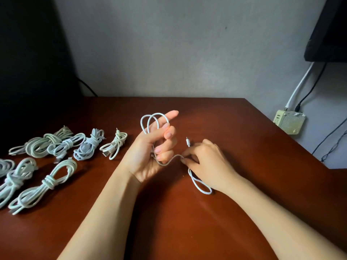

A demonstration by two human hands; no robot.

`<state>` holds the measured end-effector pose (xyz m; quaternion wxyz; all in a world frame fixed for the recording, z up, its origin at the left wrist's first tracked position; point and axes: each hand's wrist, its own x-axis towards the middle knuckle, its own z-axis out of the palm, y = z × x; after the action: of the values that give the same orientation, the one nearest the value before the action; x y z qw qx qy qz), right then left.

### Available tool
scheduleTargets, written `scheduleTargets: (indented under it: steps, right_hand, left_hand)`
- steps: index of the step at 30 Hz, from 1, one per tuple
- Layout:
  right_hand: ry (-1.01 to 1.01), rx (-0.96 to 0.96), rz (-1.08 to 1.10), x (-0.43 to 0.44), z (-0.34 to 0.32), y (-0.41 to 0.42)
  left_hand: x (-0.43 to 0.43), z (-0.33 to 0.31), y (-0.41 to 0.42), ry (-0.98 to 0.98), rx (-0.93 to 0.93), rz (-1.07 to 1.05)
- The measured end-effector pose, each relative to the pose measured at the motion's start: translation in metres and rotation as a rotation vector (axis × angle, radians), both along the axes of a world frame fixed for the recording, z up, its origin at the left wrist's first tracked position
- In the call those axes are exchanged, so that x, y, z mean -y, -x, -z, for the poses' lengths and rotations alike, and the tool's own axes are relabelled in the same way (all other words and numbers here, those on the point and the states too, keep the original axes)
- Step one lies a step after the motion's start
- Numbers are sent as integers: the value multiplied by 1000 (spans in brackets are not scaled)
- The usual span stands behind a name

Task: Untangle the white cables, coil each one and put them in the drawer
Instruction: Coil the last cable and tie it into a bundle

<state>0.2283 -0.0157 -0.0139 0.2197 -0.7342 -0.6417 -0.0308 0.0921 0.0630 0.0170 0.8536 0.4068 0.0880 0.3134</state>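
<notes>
Seven coiled cable bundles (49,182) at nine o'clock on one table (178,222): four in the far row, three in the near row, the leftmost cut off by the edge. One loose white cable (170,160) at centre, held in two hands: left hand (150,147), right hand (204,160). One wall box (290,121) at three o'clock, with one white lead (300,84) and one black lead (313,87).
</notes>
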Motion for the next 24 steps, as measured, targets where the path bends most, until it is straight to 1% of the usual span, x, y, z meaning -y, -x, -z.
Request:
scheduleTargets:
  steps: [4,8,9,14,18,21,24]
  right_hand:
    - [-81,-140,-35,5,-7,-14]
    - [-80,-417,-119,16,-20,-23]
    - [-85,-457,-134,17,-23,-23]
    - [-200,-498,-164,20,-30,-22]
    - [-292,-468,-122,21,-30,-23]
    - [-310,-433,-73,19,-27,-24]
    - [-320,-362,-57,18,-24,-26]
  left_hand:
    - [-2,0,-1,-61,-2,-53]
    - [-6,9,-4,-153,-94,-145]
    - [-6,11,-5,-175,-132,-162]
    - [0,14,-7,-220,-260,-161]
    - [6,14,-10,-198,-292,-49]
    - [9,17,-13,-315,-379,15]
    - [11,19,-15,-388,-359,53]
